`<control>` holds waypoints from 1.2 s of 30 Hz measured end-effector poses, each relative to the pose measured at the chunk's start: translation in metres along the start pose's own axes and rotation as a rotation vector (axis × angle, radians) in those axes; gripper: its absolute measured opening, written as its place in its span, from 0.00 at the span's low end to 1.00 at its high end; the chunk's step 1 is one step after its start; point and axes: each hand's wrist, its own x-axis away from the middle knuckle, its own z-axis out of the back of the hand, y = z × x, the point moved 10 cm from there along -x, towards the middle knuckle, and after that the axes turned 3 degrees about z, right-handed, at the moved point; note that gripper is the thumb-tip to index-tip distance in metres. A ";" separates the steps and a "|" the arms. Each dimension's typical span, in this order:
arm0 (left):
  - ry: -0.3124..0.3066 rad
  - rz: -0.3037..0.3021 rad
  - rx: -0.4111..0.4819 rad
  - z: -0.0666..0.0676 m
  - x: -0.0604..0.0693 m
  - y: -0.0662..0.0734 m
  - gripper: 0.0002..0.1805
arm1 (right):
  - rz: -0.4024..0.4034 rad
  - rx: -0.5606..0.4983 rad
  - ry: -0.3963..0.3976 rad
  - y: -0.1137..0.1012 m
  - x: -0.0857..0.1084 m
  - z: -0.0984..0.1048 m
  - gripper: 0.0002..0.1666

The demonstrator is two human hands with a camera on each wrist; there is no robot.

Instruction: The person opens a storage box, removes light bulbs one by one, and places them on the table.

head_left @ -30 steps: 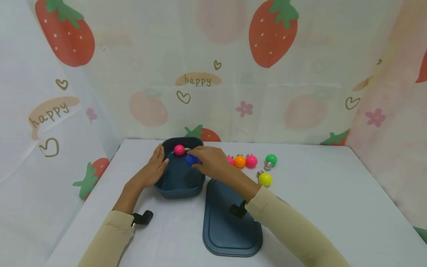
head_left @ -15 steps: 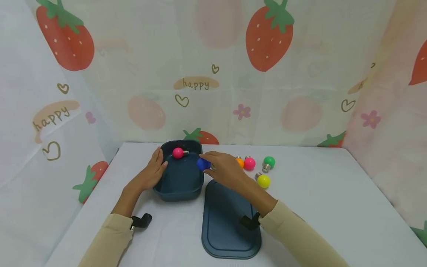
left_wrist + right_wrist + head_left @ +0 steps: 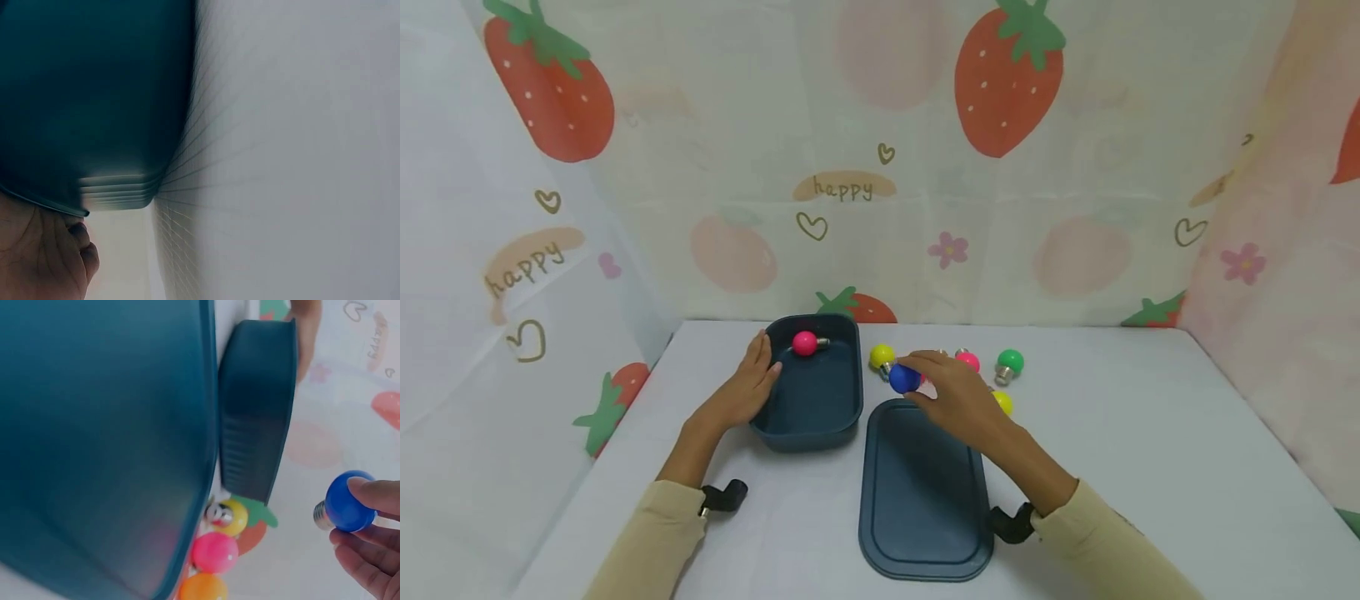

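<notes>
My right hand [image 3: 958, 398] pinches a blue light bulb [image 3: 349, 503] by its round globe, with the metal screw base showing in the right wrist view. It is above the table, just beyond the lid's far edge. Against the left side of the dark blue box [image 3: 808, 443], my left hand [image 3: 743, 385] rests with fingers extended along the rim. Inside the box, near its far wall, lies a pink bulb [image 3: 805, 343]. A yellow bulb [image 3: 882, 357] is to the right of the box, near the held one. The right hand partly hides other bulbs.
A flat dark blue lid [image 3: 925, 500] lies on the white table right of the box. Further right are a green bulb [image 3: 1011, 361], another yellow bulb [image 3: 1002, 403] and a pink one [image 3: 968, 361]. An orange bulb [image 3: 204, 587] shows in the right wrist view.
From over the box, my right hand has carried the blue bulb rightward past its rim. The yellow bulb beside the box has come into sight. My left hand has stayed at the box.
</notes>
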 end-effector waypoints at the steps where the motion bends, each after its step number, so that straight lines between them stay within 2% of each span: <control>1: 0.000 0.004 -0.003 -0.001 0.000 0.000 0.38 | -0.003 -0.004 0.011 0.002 0.003 0.003 0.31; 5: 0.004 0.012 -0.008 -0.001 0.000 0.001 0.38 | -0.025 -0.001 0.049 0.012 0.014 0.012 0.32; 14: 0.002 0.014 -0.012 -0.003 -0.001 0.001 0.38 | -0.070 0.145 0.113 0.028 0.037 0.029 0.33; 26: 0.003 0.013 -0.018 -0.001 -0.001 0.002 0.38 | -0.136 0.068 0.138 0.055 0.062 0.044 0.32; 36: 0.003 0.009 -0.020 -0.002 -0.001 0.001 0.38 | -0.195 0.132 0.143 0.079 0.078 0.052 0.34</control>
